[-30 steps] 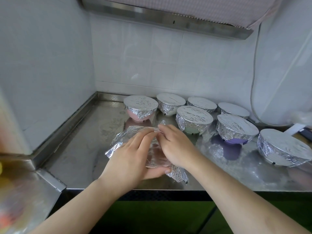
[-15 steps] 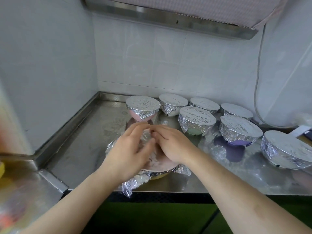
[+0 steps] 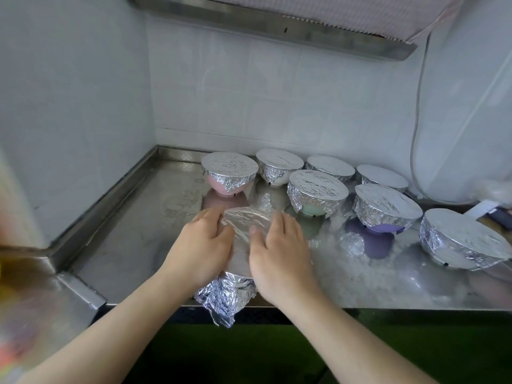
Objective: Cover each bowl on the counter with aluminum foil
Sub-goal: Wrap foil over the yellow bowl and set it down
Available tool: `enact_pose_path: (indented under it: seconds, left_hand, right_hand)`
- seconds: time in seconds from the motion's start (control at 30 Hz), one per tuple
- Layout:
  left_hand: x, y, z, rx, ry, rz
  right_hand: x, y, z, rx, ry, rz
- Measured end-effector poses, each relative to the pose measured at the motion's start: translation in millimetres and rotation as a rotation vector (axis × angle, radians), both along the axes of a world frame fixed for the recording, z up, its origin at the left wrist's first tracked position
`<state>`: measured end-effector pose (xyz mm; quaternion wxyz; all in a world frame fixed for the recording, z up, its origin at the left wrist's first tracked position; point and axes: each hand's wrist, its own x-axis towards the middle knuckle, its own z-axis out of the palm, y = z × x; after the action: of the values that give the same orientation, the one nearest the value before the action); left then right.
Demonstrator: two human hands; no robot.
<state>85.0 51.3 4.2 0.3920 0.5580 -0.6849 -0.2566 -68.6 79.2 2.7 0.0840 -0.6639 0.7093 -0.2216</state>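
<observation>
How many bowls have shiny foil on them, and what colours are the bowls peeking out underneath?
Pink round bowl under foil: 1
Purple round bowl under foil: 1
Pale green round bowl under foil: 1
White round bowl under foil: 1
Foil-covered bowls, colour hidden: 3
Bowl being wrapped under the left hand and right hand, colour hidden: 1
Total: 8 bowls

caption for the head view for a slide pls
Both hands, left and right, press foil over the nearest bowl; seven covered bowls behind.

Silver foil [image 3: 246,231], pink bowl [image 3: 221,187], purple bowl [image 3: 383,228].
</observation>
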Motion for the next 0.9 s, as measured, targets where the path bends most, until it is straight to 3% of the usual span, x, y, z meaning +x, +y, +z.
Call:
enact_pose_path:
  seconds: [0.13, 0.23, 0.37, 0.5, 0.67, 0.9]
  left_hand:
    - [-4, 6, 8, 0.091, -0.079, 0.012]
    - [-2, 7, 13, 0.108, -0.079, 0.029]
    - [5, 2, 18, 0.095, -0.077, 0.066]
    - [4, 2, 19, 0.087, 0.001, 0.009]
    - [-1, 3, 12, 0.110, -0.028, -0.015]
    - [-7, 7, 17, 0.254, 0.048, -0.003]
  right_hand:
    - [-3, -3, 1, -0.053, -0.107, 0.021]
    - [-16, -9, 3, -0.051, -0.039, 0.162]
    - [-35, -21, 7, 0.018, -0.133, 0.257]
    - [-31, -19, 10, -0.056, -0.147, 0.152]
    - [-8, -22, 13, 0.023, -0.334, 0.011]
    - [-14, -32, 6, 0.033, -0.263, 0.011]
